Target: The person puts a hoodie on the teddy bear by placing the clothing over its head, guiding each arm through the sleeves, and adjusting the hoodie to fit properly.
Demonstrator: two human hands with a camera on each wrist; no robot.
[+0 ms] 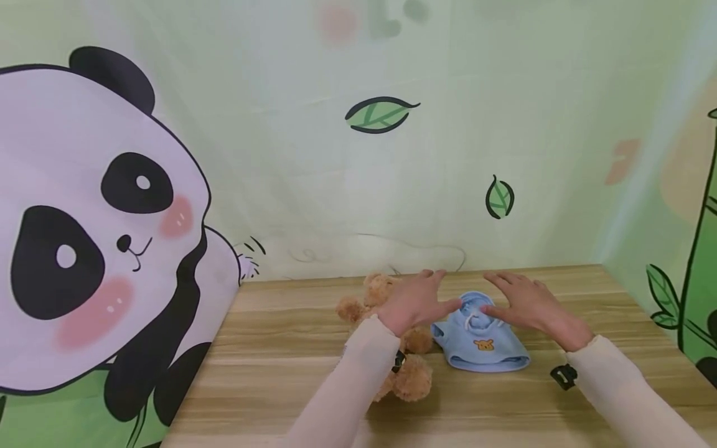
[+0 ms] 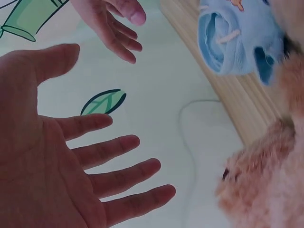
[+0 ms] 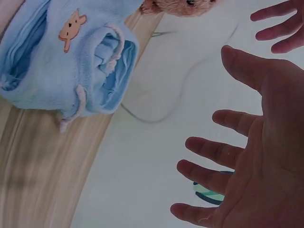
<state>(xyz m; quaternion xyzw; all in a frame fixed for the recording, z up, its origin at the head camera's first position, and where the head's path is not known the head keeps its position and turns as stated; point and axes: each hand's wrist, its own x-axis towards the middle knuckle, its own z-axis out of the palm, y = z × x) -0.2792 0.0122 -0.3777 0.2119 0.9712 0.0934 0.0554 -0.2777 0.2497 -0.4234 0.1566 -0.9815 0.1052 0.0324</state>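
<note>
A small light-blue hooded doll's sweatshirt (image 1: 487,348) lies on the wooden table, with a brown animal patch on its front and white drawstrings at the hood. To its left lies a fluffy brown teddy bear (image 1: 413,378), partly hidden behind the left forearm. My left hand (image 1: 416,302) hovers above the bear, fingers spread and holding nothing. Over the sweatshirt's right side is my right hand (image 1: 523,302), also spread and holding nothing. Both wrist views show bare palms, with the sweatshirt (image 3: 52,61) and the bear (image 2: 266,180) apart from the fingers.
The wood-grain table (image 1: 269,373) meets a pale green backdrop (image 1: 291,155) at its far edge. A large panda (image 1: 73,205) is printed on the left of the backdrop, with leaves and bamboo elsewhere. Each wrist wears a black strap (image 1: 564,376).
</note>
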